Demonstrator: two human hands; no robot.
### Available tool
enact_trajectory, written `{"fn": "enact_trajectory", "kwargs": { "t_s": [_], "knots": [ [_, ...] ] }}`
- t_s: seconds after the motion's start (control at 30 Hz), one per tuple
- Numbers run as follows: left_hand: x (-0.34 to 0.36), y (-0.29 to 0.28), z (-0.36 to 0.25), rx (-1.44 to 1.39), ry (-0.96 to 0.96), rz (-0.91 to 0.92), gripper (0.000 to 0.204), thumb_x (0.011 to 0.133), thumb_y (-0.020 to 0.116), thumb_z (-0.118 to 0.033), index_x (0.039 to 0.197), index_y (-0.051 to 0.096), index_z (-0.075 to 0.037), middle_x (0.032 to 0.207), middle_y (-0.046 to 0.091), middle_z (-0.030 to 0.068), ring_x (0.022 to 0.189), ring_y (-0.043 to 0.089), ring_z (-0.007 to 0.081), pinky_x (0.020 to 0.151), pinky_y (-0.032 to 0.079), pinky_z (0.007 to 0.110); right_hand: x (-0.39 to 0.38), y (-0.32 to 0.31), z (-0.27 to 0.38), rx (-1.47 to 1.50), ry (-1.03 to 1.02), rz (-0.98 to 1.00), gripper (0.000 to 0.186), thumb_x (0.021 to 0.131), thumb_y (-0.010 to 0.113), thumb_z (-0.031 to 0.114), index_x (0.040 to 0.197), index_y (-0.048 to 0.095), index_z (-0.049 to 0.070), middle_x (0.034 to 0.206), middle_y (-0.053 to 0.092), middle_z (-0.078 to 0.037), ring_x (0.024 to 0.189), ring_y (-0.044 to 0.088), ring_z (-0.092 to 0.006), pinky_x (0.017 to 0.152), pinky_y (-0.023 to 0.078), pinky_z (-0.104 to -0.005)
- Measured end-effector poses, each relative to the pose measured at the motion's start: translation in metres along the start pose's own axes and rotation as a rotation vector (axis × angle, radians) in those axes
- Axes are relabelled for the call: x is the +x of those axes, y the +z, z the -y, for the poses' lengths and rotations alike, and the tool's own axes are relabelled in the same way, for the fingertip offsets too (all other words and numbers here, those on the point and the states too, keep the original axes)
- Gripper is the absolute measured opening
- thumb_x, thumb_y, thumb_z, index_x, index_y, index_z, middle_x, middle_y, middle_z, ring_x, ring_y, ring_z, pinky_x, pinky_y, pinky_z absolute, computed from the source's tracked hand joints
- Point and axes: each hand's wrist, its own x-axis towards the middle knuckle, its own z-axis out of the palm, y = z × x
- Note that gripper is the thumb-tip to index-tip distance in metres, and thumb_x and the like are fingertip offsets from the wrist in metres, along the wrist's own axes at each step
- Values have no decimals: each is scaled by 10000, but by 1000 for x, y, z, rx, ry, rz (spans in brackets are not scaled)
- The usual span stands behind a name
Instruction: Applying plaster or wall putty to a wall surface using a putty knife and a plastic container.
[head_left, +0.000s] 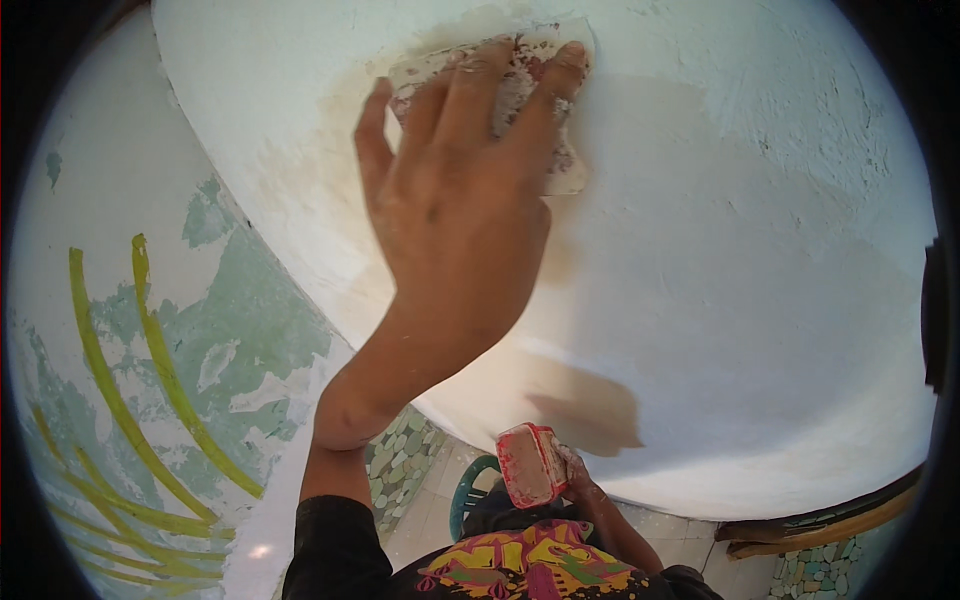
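My left hand [450, 190] reaches up from the lower left, its fingers spread over the back of a flat putty spreader [520, 95]. The spreader is off-white, with reddish-brown stains and dried crusts. It is pressed against the white wall [700, 250], and its underside is hidden. Lower down, close to my body, my right hand [580, 478] grips a red plastic container [530, 465] by its side. Pale putty smears cover the container, and pale residue marks the hand. Damp beige patches show on the wall around the spreader.
To the left, another wall [200, 300] has peeling green and white paint and yellow-green stripes [170, 370]. Below are a green plastic chair [468, 495], a pebble-patterned floor strip [405, 455] and pale tiles. Brown boards [830, 520] lie at the lower right, by the wall's edge.
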Motion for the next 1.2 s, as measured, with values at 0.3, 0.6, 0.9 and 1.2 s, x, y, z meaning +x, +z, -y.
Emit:
{"fn": "enact_trajectory", "kwargs": {
  "t_s": [0.3, 0.6, 0.9, 1.2],
  "knots": [
    [-31, 5, -16, 76, 25, -50, 576, 667, 632, -20, 1216, 654, -191, 1185, 601, 117, 1018, 603, 290, 935, 440, 436, -7, 4, -3, -6, -44, -25, 461, 975, 494, 396, 1277, 512, 47, 1177, 627, -144, 1021, 646, -253, 877, 548, -416],
    [5, -24, 23, -150, -3, 32, 677, 598, 447, 188, 1128, 701, -151, 1132, 673, 60, 1049, 644, 253, 854, 521, 318, 27, -51, -30, 2, -60, -75, 403, 960, 536, 380, 1206, 569, 62, 1098, 667, -101, 927, 668, -217, 816, 565, -382],
    [-58, -39, -15, -494, -107, 431, 643, 629, 516, 182, 1121, 709, -183, 1221, 636, 66, 1077, 638, 239, 861, 538, 331, 18, -56, -27, -23, -91, -84, 411, 981, 494, 373, 1235, 533, 53, 1119, 650, -104, 949, 667, -202, 833, 565, -380],
    [-6, -24, 31, -407, -89, -45, 524, 676, 503, 155, 1114, 697, -56, 1090, 698, 94, 994, 679, 234, 859, 531, 298, 21, -49, -28, -33, -72, -102, 381, 972, 512, 380, 1187, 580, 74, 1078, 672, -87, 900, 670, -197, 782, 567, -360]
  ]
}}
